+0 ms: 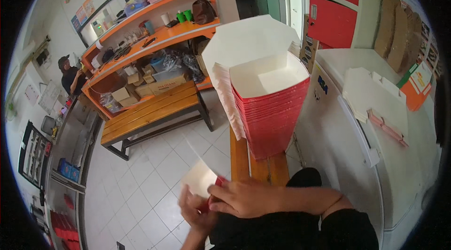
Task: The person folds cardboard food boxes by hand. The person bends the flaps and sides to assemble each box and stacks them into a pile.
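Observation:
Low in front of me, both hands are at a small red paper box (201, 178) with a white inside. My left hand (196, 212) grips its lower left side, its fingers slightly blurred. The fingers and thumb of my right hand (239, 197) pinch its right edge, where a bit of red shows. Part of the box is hidden behind my fingers. Beyond my right hand, a tall nested stack of red paper boxes (272, 123) stands on a wooden slatted bench (240, 160). The top box is open, with a wide white lid flap raised at the back.
At right a white chest freezer (324, 104) carries flat white cardboard blanks (373, 92). A wooden bench (150, 111) stands ahead on the tiled floor (155, 170), before an orange counter (174, 34) with cartons below. At far left, another person (70, 76) stands by the counter.

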The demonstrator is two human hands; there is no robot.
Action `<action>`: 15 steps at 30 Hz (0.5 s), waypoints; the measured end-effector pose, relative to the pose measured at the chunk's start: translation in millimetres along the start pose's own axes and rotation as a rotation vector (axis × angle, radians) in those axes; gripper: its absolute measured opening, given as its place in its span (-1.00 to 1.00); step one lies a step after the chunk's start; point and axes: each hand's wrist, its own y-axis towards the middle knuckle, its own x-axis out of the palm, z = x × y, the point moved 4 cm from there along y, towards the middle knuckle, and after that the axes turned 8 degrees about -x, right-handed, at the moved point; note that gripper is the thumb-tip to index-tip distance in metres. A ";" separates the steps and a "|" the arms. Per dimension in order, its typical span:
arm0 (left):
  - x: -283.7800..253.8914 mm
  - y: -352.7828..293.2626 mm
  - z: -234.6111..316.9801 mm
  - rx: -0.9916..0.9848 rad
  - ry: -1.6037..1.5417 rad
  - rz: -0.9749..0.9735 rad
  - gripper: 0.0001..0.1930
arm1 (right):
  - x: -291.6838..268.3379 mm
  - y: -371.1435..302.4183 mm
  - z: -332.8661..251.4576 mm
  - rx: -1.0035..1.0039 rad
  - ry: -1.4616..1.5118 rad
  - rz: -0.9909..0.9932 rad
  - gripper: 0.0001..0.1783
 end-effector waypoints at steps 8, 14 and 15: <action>-21.0 190.7 25.2 0.073 -0.646 -0.071 -0.33 | -187.0 -28.6 -66.4 -0.122 -0.804 0.683 -0.78; 23.9 235.6 118.8 0.463 -0.567 -0.140 -0.50 | -279.5 -49.3 -54.2 0.086 -0.835 1.157 -0.59; 29.0 238.1 140.7 0.497 -0.547 -0.142 -0.53 | -292.0 -48.8 -47.7 0.160 -0.912 1.139 -0.54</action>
